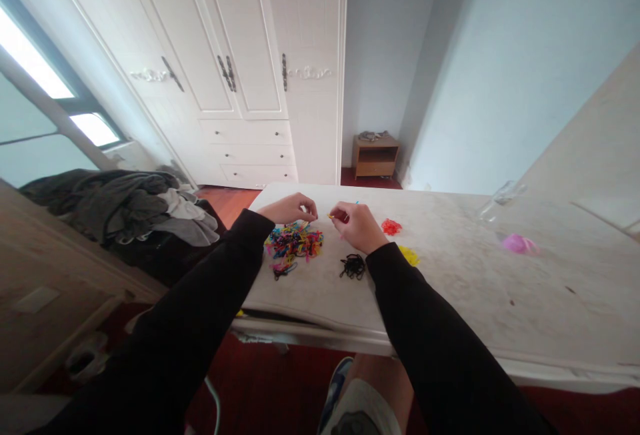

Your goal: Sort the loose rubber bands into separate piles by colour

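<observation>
My left hand (295,207) hangs over the back of a mixed pile of small coloured elastic bands (295,243), its fingers curled into a pinch. Whatever those fingertips hold, if anything, is too small to make out. Close by on the right, my right hand (356,225) pinches a small yellow elastic band (331,216) between thumb and finger. A heap of black elastic bands (353,266) lies just in front of this hand. Red elastic bands (391,226) form a small heap to its right, and yellow ones (409,255) lie partly hidden behind my right forearm.
The bands lie on a pale, stained table (460,301). Farther right are a pink bundle (520,243) and a clear glass-like container (500,200). Clothes (125,215) are heaped beyond the table's left side. A white wardrobe (250,41) stands behind.
</observation>
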### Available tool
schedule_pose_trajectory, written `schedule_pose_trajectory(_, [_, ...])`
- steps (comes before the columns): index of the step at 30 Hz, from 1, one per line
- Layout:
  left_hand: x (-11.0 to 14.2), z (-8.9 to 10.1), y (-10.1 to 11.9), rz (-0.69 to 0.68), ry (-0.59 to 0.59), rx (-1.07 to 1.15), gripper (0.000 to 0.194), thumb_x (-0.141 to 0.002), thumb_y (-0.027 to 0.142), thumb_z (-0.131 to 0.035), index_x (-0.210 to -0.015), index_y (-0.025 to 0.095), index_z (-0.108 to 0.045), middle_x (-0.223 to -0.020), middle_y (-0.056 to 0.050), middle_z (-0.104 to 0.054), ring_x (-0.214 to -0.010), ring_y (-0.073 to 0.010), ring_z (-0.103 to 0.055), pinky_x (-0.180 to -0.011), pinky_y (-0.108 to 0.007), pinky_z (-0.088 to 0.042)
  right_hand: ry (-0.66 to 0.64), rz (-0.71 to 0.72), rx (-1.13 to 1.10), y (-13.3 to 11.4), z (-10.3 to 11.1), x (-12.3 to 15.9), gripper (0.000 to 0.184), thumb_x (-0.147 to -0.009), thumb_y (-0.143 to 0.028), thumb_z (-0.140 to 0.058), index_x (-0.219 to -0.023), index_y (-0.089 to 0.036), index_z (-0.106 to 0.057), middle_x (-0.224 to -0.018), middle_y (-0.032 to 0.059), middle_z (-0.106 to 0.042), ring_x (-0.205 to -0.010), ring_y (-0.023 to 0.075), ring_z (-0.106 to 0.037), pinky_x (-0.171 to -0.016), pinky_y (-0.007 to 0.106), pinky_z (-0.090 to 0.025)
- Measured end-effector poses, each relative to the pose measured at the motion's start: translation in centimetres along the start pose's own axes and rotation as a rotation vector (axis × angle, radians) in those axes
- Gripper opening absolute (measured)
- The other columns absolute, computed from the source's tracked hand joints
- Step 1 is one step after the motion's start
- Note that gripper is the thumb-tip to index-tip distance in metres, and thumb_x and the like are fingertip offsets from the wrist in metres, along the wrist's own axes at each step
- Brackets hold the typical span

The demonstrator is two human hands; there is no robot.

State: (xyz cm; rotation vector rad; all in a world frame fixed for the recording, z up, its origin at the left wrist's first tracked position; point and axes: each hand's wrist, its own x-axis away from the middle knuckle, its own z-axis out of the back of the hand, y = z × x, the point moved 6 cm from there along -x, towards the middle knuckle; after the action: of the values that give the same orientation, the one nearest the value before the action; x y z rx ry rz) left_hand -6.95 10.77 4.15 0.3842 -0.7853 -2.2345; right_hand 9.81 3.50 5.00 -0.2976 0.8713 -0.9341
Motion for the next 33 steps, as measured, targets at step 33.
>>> schedule_pose_trajectory(33, [0.4,-1.0,2.1,-0.051,0.030,0.505,0.024,-0.073,0.022,-0.085,-0.083,0.013,-0.065,-0.078,-0.005,-0.077,-0.081,-0.0167,-0.076,-0.076,-0.029,-0.060,0.033,0.013,-0.014,-0.3,0.5,-0.1,0.011,-0.085,-0.009,-0.064,-0.081,-0.017,-0.069,-0.073,0.0030,-0.072,-0.070,0.0149,-0.064,-0.069,0.025,-0.043])
